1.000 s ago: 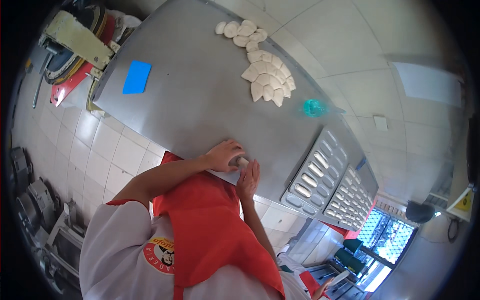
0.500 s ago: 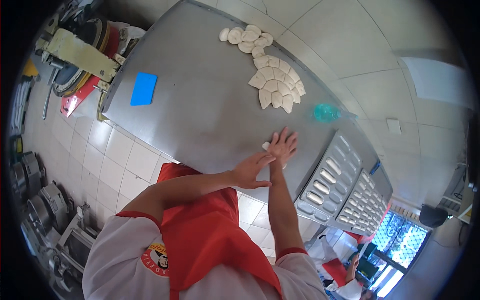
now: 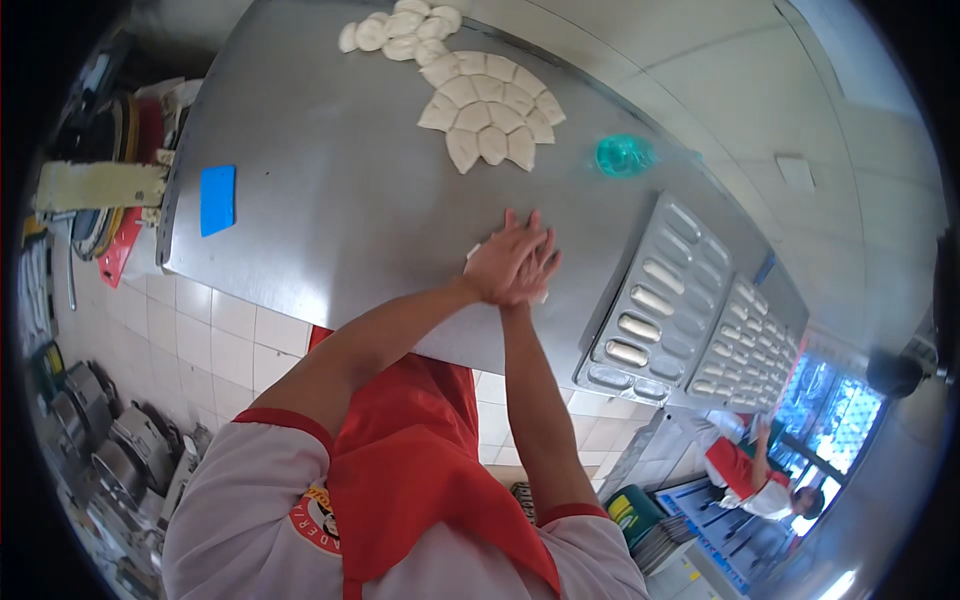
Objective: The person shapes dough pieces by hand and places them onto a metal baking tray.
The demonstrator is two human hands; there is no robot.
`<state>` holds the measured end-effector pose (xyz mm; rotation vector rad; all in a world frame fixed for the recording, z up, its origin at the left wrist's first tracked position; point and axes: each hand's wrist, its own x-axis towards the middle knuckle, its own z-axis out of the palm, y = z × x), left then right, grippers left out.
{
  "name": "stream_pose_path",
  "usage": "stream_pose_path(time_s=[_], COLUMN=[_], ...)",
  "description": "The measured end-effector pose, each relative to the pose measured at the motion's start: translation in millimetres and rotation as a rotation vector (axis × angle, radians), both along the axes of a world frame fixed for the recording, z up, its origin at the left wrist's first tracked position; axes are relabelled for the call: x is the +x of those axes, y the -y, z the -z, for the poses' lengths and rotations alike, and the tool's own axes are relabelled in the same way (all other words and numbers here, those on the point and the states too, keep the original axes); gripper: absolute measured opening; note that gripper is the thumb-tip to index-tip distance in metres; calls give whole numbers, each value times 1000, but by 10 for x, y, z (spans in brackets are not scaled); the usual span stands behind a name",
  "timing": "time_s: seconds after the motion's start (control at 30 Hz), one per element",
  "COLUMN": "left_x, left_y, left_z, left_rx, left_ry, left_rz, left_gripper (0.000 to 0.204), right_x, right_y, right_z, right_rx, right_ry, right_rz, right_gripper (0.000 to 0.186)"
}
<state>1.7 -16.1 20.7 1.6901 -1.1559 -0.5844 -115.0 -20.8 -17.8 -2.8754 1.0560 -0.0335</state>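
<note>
On the metal table (image 3: 330, 150), a piece of dough (image 3: 473, 251) lies under my hands, with only its pale edges showing. My right hand (image 3: 540, 272) is flat on it, fingers stretched out. Over the back of that hand lies my left hand (image 3: 495, 266), its fingers also extended and partly crossing those beneath. Farther off sits a slab of dough cut into several wedge-like pieces (image 3: 490, 105), beside a cluster of rounded dough pieces (image 3: 402, 30).
A blue scraper (image 3: 217, 200) lies at left, near a machine (image 3: 100, 188). At right are a translucent green bottle (image 3: 622, 156), a moulded baking tray (image 3: 597, 377) with several dough logs, and a second filled tray (image 3: 708, 360). Another person (image 3: 750, 475) stands beyond.
My left hand has moved from beside the right wrist onto the back of my right hand. The whole view has shifted, so the table's things appear farther left and higher.
</note>
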Motion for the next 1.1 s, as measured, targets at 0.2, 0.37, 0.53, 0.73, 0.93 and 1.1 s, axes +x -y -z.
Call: stream_pose_path(time_s=[0.2, 0.37, 0.53, 0.73, 0.93, 1.1], left_x=[-211, -821, -328, 311, -356, -115], left_y=[-137, -852, 77, 836, -247, -859], left_z=[-47, -55, 70, 62, -27, -43], left_rx=[-24, 203, 127, 19, 45, 157], left_ry=[-95, 72, 263, 106, 166, 430], left_rz=[48, 72, -116, -228, 66, 130], left_gripper=[84, 88, 87, 79, 71, 51], right_x=[-25, -512, 22, 669, -189, -654], right_y=[207, -271, 611, 1359, 343, 94], right_z=[-74, 110, -102, -629, -221, -553], right_rx=[74, 148, -4, 163, 150, 250], right_ry=[125, 197, -143, -115, -116, 13], right_rz=[16, 52, 33, -11, 19, 144], right_gripper=[58, 59, 65, 74, 74, 64])
